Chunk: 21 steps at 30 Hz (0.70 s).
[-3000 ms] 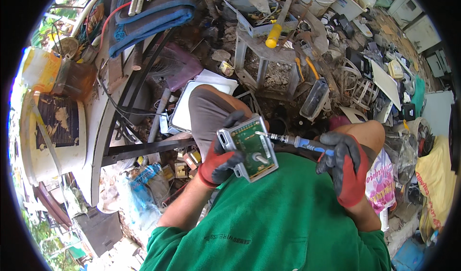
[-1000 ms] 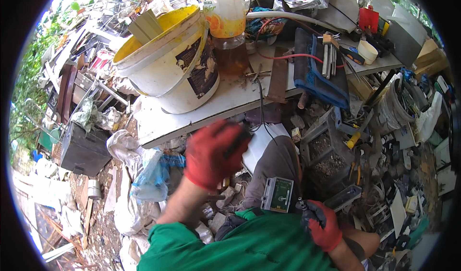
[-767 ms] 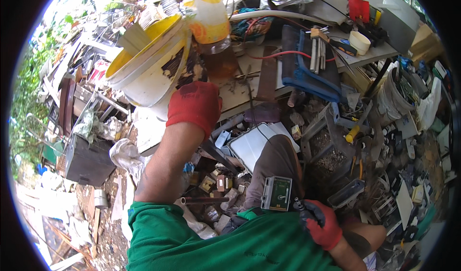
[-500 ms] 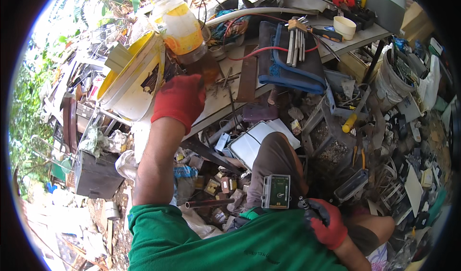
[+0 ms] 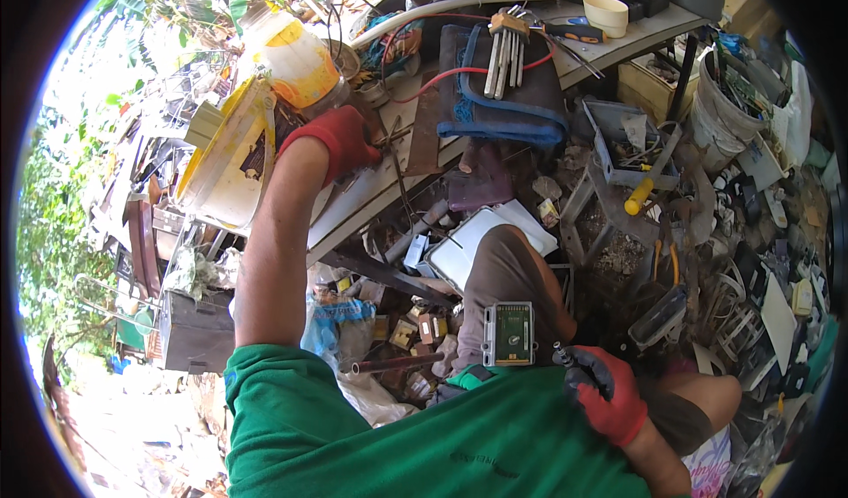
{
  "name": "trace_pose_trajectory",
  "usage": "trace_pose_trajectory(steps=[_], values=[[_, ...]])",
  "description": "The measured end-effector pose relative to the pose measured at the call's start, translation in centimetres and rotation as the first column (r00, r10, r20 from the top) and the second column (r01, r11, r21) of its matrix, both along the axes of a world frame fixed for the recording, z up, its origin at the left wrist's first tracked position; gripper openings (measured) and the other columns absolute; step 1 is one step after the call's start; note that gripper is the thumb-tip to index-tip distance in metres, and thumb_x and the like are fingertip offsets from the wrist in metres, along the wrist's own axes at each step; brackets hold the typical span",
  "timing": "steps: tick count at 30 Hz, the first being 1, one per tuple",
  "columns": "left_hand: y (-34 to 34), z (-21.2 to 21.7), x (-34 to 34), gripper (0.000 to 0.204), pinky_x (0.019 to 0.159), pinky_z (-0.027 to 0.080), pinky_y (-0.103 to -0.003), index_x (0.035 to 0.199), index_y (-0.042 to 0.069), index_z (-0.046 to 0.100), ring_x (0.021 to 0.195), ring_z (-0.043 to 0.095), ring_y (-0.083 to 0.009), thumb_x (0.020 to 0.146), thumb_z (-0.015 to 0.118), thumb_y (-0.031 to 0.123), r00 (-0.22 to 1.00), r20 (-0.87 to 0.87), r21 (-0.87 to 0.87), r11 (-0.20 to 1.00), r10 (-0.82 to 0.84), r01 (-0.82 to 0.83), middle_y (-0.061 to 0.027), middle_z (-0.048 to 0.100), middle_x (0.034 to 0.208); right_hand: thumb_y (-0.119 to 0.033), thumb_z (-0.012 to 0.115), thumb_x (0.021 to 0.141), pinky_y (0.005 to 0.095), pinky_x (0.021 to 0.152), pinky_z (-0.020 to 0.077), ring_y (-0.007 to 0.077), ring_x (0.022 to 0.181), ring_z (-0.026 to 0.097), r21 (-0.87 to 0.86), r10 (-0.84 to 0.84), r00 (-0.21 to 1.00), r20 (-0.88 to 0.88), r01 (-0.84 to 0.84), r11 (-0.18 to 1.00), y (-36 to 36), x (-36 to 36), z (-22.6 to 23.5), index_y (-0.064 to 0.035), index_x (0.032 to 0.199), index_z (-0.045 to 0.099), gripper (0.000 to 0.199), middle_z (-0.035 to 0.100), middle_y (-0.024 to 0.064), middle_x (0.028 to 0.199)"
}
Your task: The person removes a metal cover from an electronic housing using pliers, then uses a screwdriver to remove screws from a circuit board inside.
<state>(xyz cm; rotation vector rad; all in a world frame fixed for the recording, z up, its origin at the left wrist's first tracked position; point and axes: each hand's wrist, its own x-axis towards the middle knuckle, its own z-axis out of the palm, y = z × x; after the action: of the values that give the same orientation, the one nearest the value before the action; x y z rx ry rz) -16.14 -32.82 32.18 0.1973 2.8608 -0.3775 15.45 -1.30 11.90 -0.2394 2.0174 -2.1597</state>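
Observation:
My left hand, in a red glove, is at the edge of the workbench. Its fingers are curled, and what they hold, if anything, is hidden. Thin metal rods lie crossed just beside its fingertips. In my right hand, gloved in red and dark grey, is a small metal-tipped tool pinched between thumb and fingers; most of it is covered. On my lap, left of that hand, rests an open grey box with a green circuit board.
A yellow-stained bucket and a plastic jar stand left on the bench. Hex keys lie on a dark pouch. At right are a grey bin, a yellow-handled tool and a white bucket. Scrap covers the ground.
My left hand has shifted slightly toward the crossed metal rods. The view has turned a little, moving the bench things leftward and up. My right hand still grips the small tool.

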Motion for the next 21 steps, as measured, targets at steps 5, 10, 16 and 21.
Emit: trace_pose_trajectory(steps=[5, 10, 16, 21], values=[[0.4, 0.2, -0.5, 0.042, 0.088, 0.055, -0.041, 0.104, 0.002, 0.073, 0.098, 0.071, -0.0326, 0.078, 0.078, 0.035, 1.0, -0.002, -0.084, 0.996, 0.028, -0.028, -0.0202, 0.073, 0.106, -0.012, 0.063, 0.089, 0.0275, 0.073, 0.0519, 0.012, 0.077, 0.062, 0.005, -0.016, 0.999, -0.041, 0.016, 1.0, 0.3, 0.4, -0.4, 0.0058, 0.124, 0.058, 0.04, 0.067, 0.0077, 0.089], [0.7, 0.2, -0.9, 0.045, 0.089, 0.055, -0.042, 0.106, 0.002, 0.073, 0.098, 0.071, -0.034, 0.076, 0.078, 0.036, 0.999, 0.027, -0.062, 0.997, 0.04, -0.038, -0.0202, 0.073, 0.107, -0.012, 0.062, 0.089, 0.0278, 0.072, 0.0518, 0.0121, 0.075, 0.061, 0.008, -0.026, 0.997, -0.076, 0.027, 1.0, 0.5, 0.6, 0.1, 0.006, 0.126, 0.057, 0.041, 0.067, 0.0079, 0.088], [-0.2, -0.2, -0.3, 0.045, 0.089, 0.055, -0.042, 0.107, 0.002, 0.073, 0.099, 0.071, -0.0345, 0.076, 0.078, 0.035, 0.996, -0.061, -0.078, 0.995, -0.068, 0.063, -0.0198, 0.073, 0.108, -0.012, 0.062, 0.088, 0.0279, 0.073, 0.0518, 0.0124, 0.076, 0.062, -0.043, -0.055, 0.997, -0.045, 0.053, 0.998, 0.8, 1.2, -0.2, 0.0061, 0.126, 0.057, 0.042, 0.067, 0.0084, 0.088], [-0.2, 0.0, -0.7, 0.043, 0.089, 0.055, -0.042, 0.11, 0.006, 0.073, 0.099, 0.071, -0.0346, 0.077, 0.077, 0.032, 0.996, -0.047, -0.097, 0.992, -0.08, 0.075, -0.0193, 0.073, 0.106, -0.011, 0.062, 0.088, 0.0284, 0.075, 0.0525, 0.0131, 0.079, 0.063, -0.01, -0.055, 0.996, -0.073, 0.055, 0.998, 0.8, 1.2, -0.2, 0.0064, 0.126, 0.057, 0.042, 0.068, 0.0098, 0.092]])
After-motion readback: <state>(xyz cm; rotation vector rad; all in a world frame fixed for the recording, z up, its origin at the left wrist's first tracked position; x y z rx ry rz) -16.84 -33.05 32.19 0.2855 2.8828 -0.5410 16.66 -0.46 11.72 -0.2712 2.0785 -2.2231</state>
